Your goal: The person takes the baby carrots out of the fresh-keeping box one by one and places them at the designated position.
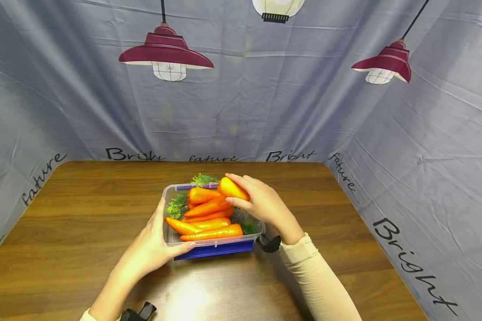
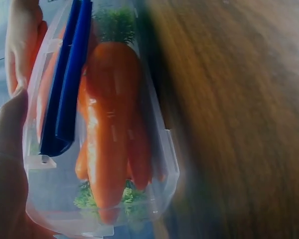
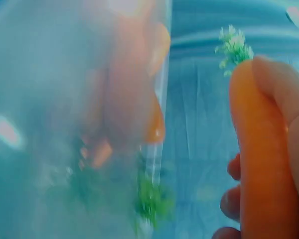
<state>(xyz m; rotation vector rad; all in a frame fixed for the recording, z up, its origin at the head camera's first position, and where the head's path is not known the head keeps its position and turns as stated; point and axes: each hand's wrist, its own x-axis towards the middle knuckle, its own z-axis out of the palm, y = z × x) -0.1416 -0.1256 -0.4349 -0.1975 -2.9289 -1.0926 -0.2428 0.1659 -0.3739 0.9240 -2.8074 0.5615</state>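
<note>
A clear plastic box with blue latch flaps stands on the table, filled with several orange carrots that have green leafy tops. My left hand holds the box by its near left corner, thumb along the front rim and fingers against the left wall. Over the box's far right part, my right hand grips a carrot between thumb and fingers. In the right wrist view this carrot shows its leafy top beyond the thumb. The left wrist view shows the blue flap hanging down outside the box.
The wooden table extends around the box on all sides. A grey-blue curtain printed with lamps and lettering stands behind the table and along its sides. Dark camera mounts sit at both wrists.
</note>
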